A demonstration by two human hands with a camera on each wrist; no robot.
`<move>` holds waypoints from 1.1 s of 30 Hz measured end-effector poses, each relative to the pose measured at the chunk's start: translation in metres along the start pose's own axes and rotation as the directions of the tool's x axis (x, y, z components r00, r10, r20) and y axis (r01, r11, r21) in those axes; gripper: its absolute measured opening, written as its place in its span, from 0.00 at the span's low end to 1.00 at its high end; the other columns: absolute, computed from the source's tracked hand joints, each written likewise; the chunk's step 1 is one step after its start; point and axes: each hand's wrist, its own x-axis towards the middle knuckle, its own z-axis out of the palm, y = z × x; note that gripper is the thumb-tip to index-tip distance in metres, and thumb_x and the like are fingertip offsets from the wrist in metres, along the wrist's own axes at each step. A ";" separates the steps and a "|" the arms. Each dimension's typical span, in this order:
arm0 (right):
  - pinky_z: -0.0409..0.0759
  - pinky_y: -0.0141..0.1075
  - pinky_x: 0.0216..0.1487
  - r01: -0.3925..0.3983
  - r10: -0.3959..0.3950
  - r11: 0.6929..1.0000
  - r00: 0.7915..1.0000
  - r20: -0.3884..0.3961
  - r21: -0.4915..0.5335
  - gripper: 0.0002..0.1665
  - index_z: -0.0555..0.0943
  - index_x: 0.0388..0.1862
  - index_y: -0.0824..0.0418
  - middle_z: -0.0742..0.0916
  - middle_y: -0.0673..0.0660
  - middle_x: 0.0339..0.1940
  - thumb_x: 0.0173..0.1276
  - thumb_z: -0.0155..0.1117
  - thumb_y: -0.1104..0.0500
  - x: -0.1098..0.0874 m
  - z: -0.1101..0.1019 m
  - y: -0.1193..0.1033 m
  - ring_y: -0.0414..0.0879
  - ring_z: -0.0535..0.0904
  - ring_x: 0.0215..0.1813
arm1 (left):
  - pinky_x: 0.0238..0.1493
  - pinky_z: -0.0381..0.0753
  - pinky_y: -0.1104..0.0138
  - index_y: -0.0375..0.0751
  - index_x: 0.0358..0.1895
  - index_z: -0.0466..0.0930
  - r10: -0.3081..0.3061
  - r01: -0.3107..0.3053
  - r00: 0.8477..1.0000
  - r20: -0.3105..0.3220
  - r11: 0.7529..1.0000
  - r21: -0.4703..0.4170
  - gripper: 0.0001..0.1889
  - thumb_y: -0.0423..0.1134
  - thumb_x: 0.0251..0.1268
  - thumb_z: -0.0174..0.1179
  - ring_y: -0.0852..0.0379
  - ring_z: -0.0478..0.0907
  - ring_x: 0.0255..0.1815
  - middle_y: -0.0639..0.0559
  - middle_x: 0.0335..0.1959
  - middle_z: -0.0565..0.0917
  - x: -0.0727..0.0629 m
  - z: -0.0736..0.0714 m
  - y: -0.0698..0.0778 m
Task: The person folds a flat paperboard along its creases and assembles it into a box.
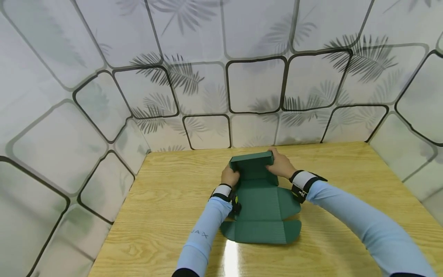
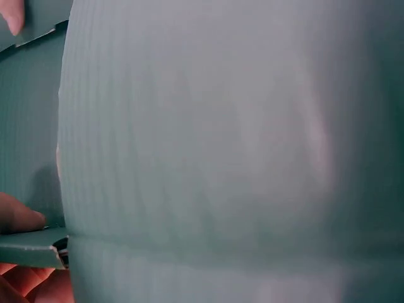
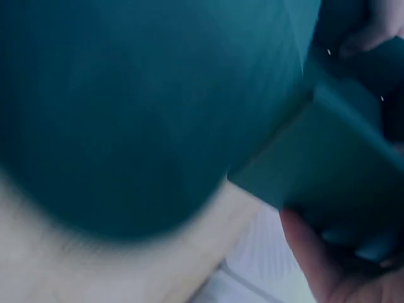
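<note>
A dark green cardboard box (image 1: 257, 204), partly folded, has its far end raised into walls while its lid and flaps lie spread toward me. My left hand (image 1: 230, 177) grips the raised left side, with the thumb (image 2: 19, 214) over the wall in the left wrist view. At the far right corner my right hand (image 1: 281, 164) holds the other side wall, with fingers up at its top edge. Corrugated card fills most of the left wrist view. A rounded flap (image 3: 126, 126) covers much of the right wrist view, beside a folded box wall (image 3: 322, 158).
The box is on a light wood-grain table (image 1: 166, 204). Behind and at both sides hang pale curtains (image 1: 256, 84) patterned with leaves and dark rounded outlines, reaching the table's far edge. Light reflects off the tabletop near its front.
</note>
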 end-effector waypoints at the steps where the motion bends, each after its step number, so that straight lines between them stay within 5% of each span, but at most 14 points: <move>1: 0.74 0.44 0.27 0.005 -0.005 1.000 1.000 -0.023 0.000 0.33 0.60 0.65 0.72 0.84 0.76 0.37 0.63 0.59 0.67 0.000 0.002 0.000 0.58 0.79 0.26 | 0.38 0.81 0.57 0.52 0.57 0.76 0.016 -0.016 0.999 -0.029 1.000 0.009 0.24 0.34 0.53 0.55 0.49 0.82 0.43 0.46 0.47 0.85 0.005 0.010 -0.011; 4: 0.66 0.38 0.22 -0.009 0.010 1.000 0.998 -0.062 0.012 0.32 0.60 0.65 0.71 0.84 0.73 0.30 0.61 0.54 0.70 0.001 0.005 0.002 0.51 0.71 0.18 | 0.41 0.82 0.53 0.57 0.61 0.72 -0.015 0.015 1.000 0.000 1.000 -0.003 0.26 0.39 0.56 0.56 0.48 0.82 0.47 0.48 0.49 0.85 0.025 0.043 -0.050; 7: 0.63 0.36 0.21 -0.033 0.036 0.999 0.996 -0.084 0.030 0.34 0.60 0.67 0.69 0.84 0.72 0.30 0.60 0.53 0.70 0.001 0.008 0.006 0.46 0.67 0.16 | 0.43 0.82 0.49 0.47 0.63 0.71 -0.051 0.052 0.998 0.046 0.998 -0.026 0.26 0.37 0.58 0.56 0.43 0.82 0.48 0.42 0.49 0.85 0.009 0.014 -0.014; 11: 0.58 0.34 0.19 -0.055 0.062 0.996 0.992 -0.114 0.066 0.35 0.61 0.68 0.67 0.80 0.62 0.19 0.58 0.51 0.72 -0.001 0.015 0.010 0.42 0.59 0.13 | 0.39 0.82 0.51 0.41 0.60 0.72 -0.062 0.062 0.997 0.048 0.998 0.003 0.24 0.34 0.57 0.55 0.42 0.83 0.45 0.38 0.46 0.85 -0.005 -0.007 0.013; 14: 0.55 0.33 0.19 -0.069 0.081 0.993 0.988 -0.129 0.098 0.37 0.61 0.69 0.67 0.71 0.53 0.11 0.57 0.49 0.74 -0.003 0.018 0.011 0.41 0.54 0.13 | 0.30 0.80 0.54 0.49 0.61 0.70 -0.059 0.058 0.998 0.029 0.997 0.046 0.26 0.38 0.56 0.57 0.47 0.83 0.40 0.43 0.44 0.85 0.029 0.055 -0.056; 16: 0.54 0.33 0.19 -0.076 0.091 0.992 0.985 -0.143 0.105 0.37 0.61 0.69 0.66 0.68 0.50 0.10 0.57 0.49 0.75 -0.004 0.019 0.011 0.40 0.53 0.13 | 0.28 0.79 0.56 0.56 0.62 0.68 -0.061 0.059 0.998 0.031 0.997 0.050 0.27 0.41 0.56 0.57 0.49 0.83 0.38 0.46 0.44 0.86 0.045 0.082 -0.087; 18: 0.54 0.33 0.18 -0.087 0.103 0.991 0.983 -0.155 0.105 0.38 0.62 0.69 0.66 0.67 0.51 0.09 0.56 0.49 0.75 -0.004 0.020 0.010 0.41 0.53 0.12 | 0.27 0.79 0.57 0.60 0.63 0.67 -0.061 0.059 0.998 0.026 0.997 0.055 0.28 0.43 0.55 0.58 0.51 0.83 0.38 0.49 0.43 0.86 0.053 0.096 -0.103; 20: 0.54 0.33 0.18 -0.097 0.112 0.991 0.979 -0.172 0.090 0.38 0.62 0.69 0.65 0.70 0.52 0.09 0.55 0.50 0.75 -0.004 0.022 0.009 0.41 0.55 0.12 | 0.28 0.80 0.57 0.61 0.62 0.67 -0.064 0.062 0.998 0.024 0.996 0.058 0.28 0.43 0.55 0.58 0.51 0.83 0.39 0.49 0.43 0.86 0.053 0.096 -0.103; 24: 0.55 0.33 0.18 -0.123 0.137 0.989 0.970 -0.203 0.080 0.39 0.64 0.68 0.63 0.72 0.52 0.10 0.54 0.51 0.75 -0.003 0.024 0.009 0.41 0.56 0.13 | 0.30 0.81 0.57 0.53 0.62 0.69 -0.066 0.065 0.998 0.016 0.996 0.066 0.27 0.40 0.55 0.58 0.49 0.84 0.40 0.46 0.43 0.86 0.035 0.065 -0.063; 30: 0.54 0.33 0.18 -0.135 0.153 0.986 0.966 -0.208 0.100 0.37 0.63 0.68 0.63 0.74 0.55 0.11 0.57 0.51 0.74 -0.006 0.027 0.016 0.41 0.55 0.12 | 0.28 0.79 0.55 0.42 0.59 0.71 -0.042 0.039 0.999 0.026 0.995 0.093 0.24 0.35 0.55 0.56 0.44 0.83 0.36 0.39 0.41 0.86 -0.014 -0.017 0.031; 33: 0.55 0.33 0.18 -0.113 0.133 0.988 0.969 -0.209 0.106 0.37 0.62 0.68 0.66 0.80 0.62 0.14 0.57 0.51 0.74 -0.009 0.028 0.020 0.41 0.55 0.12 | 0.26 0.78 0.54 0.39 0.58 0.71 -0.012 0.008 0.999 0.035 0.996 0.093 0.23 0.34 0.56 0.53 0.44 0.83 0.33 0.37 0.40 0.85 -0.027 -0.039 0.055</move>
